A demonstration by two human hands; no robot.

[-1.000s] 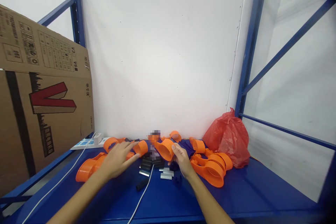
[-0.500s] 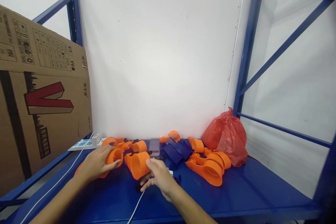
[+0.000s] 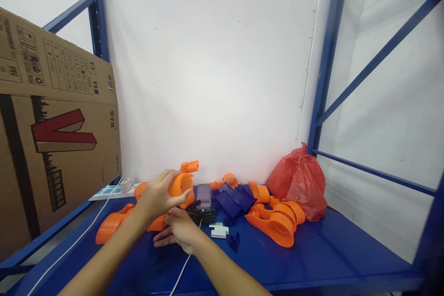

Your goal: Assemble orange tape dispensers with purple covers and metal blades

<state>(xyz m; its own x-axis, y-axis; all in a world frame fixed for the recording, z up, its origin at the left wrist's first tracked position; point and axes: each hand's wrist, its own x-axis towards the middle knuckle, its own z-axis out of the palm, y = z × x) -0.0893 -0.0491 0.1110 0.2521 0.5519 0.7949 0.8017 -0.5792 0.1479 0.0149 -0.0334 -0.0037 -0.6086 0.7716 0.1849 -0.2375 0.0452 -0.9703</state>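
Observation:
My left hand [image 3: 157, 196] is closed around an orange plastic ring-shaped part [image 3: 179, 185], lifted above the table, with a short tube-like arm at its top. Below it and to the right, my right hand [image 3: 183, 231] has its fingers spread, close beside another orange piece [image 3: 157, 224] on the blue table. That piece is partly covered by my hands, and whether my right thumb touches it is unclear. A black device [image 3: 203, 215] with a white cable lies just beyond my right hand.
More orange parts lie at left [image 3: 110, 229] and right [image 3: 280, 226]. Dark blue flat pieces [image 3: 234, 199], a phone-like slab [image 3: 203, 195], white blocks [image 3: 219, 230] and a small blue part [image 3: 233, 241] lie mid-table. A red bag [image 3: 300, 182] and large carton [image 3: 69, 125] flank them.
My left hand has moved right and up, lifting the orange ring part. My right hand has shifted left along with the orange piece it was touching, uncovering the black device and white blocks.

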